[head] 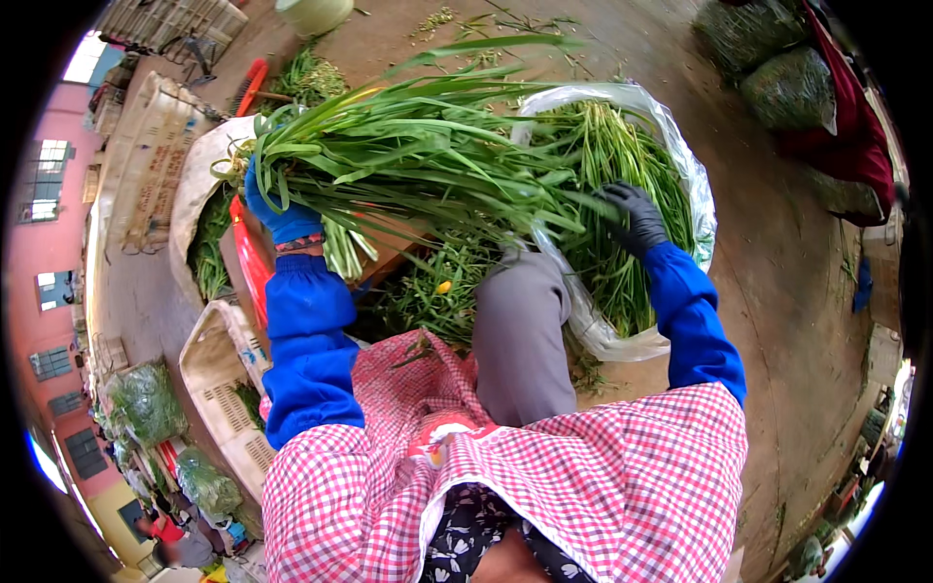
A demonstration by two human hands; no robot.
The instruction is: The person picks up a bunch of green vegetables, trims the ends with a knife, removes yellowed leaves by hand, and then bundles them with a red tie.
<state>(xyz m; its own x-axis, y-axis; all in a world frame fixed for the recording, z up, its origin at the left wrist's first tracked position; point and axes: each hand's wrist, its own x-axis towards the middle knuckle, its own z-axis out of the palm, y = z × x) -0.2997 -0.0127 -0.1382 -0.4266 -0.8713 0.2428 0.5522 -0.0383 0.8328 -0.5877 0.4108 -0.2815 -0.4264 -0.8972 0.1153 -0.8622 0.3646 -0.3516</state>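
My left hand (275,200), in a blue glove, grips a large bunch of long flat-leaved greens (415,146) by its stalk end. The leaves fan out to the right, and their tips are blurred. My right hand (633,217), in a black glove, is beside those tips with its fingers apart; I see no hold on anything. Under and around it, an open clear plastic bag (701,197) holds more long greens (601,135). Loose leaves and trimmings (452,291) lie between the bag and my left forearm. Cut pale stalks (346,248) show below the bunch.
At left stand a white sack (191,197) with greens inside and a pale plastic crate (219,401). A red-orange brush (251,86) lies beyond, near a pale bucket (315,14). Filled plastic bags (791,91) sit at upper right. A person (178,543) is far off at lower left.
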